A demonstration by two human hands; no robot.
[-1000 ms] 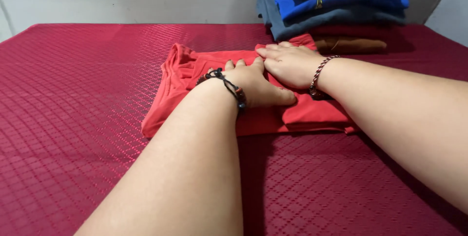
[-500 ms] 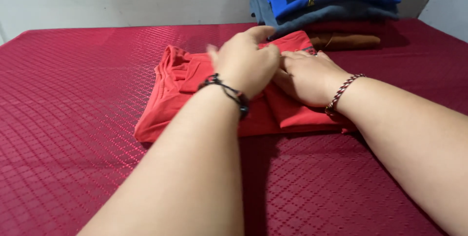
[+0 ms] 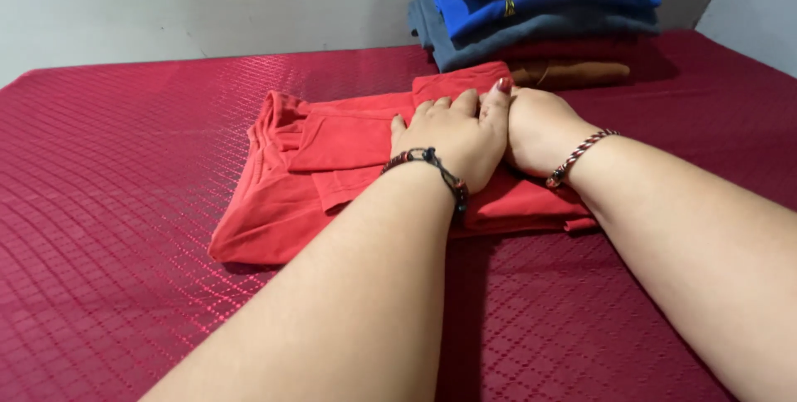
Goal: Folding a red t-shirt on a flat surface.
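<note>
A red garment (image 3: pixel 282 194) lies partly folded on the dark red quilted surface (image 3: pixel 124 161), its right part doubled over into a thicker block. My left hand (image 3: pixel 452 132), with a dark beaded bracelet at the wrist, rests palm down on the middle of the garment. Its thumb lies against my right hand. My right hand (image 3: pixel 544 124), wearing a red and white cord bracelet, sits just to the right on the folded part. Its fingers are hidden behind the left hand.
A stack of folded clothes (image 3: pixel 540 16) stands at the back right against the grey wall: cream on top, then blue, grey-blue, dark red and brown. The stack nearly touches the garment's far corner.
My left hand, lifted over the garment half a second ago, has come down flat on it beside the right hand. The view has shifted a little, so the garment sits further left.
</note>
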